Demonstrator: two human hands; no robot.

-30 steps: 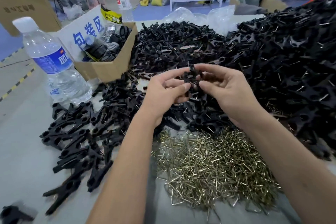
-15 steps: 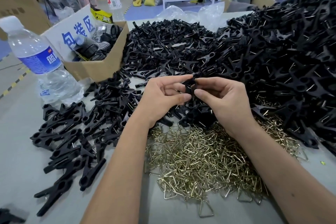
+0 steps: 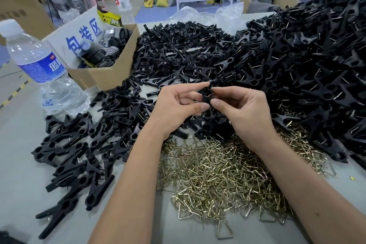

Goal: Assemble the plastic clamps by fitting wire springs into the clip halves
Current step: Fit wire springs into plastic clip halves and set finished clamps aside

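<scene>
Warehouse clutter of cartons, sacks and shelving lies behind a grey bench (image 3: 17, 164) heaped with parts. Above it, between both hands, a black clamp (image 3: 206, 95) is held with its long axis roughly upright, top end tipped slightly away. It sits level between the two grips, so neither hand is nearer: the left hand (image 3: 178, 109) pinches it from the left with thumb low and forefinger high, the right hand (image 3: 243, 111) pinches it from the right the same way. Both grips are pressed onto the piece, not spread. The clamp looks like matt black plastic, short and narrow; whether a spring is already seated in it I cannot tell, as fingers cover much of it.

Just below the wrists lies the spring pile (image 3: 219, 176), brassy bent wire triangles, nearest the right forearm, so the right hand seems the likelier one to fetch a spring. Black clip halves (image 3: 178, 49) are piled behind; clamps (image 3: 79, 144) are spread to the left. A water bottle (image 3: 37, 65) and an open box (image 3: 103, 77) stand far left.
</scene>
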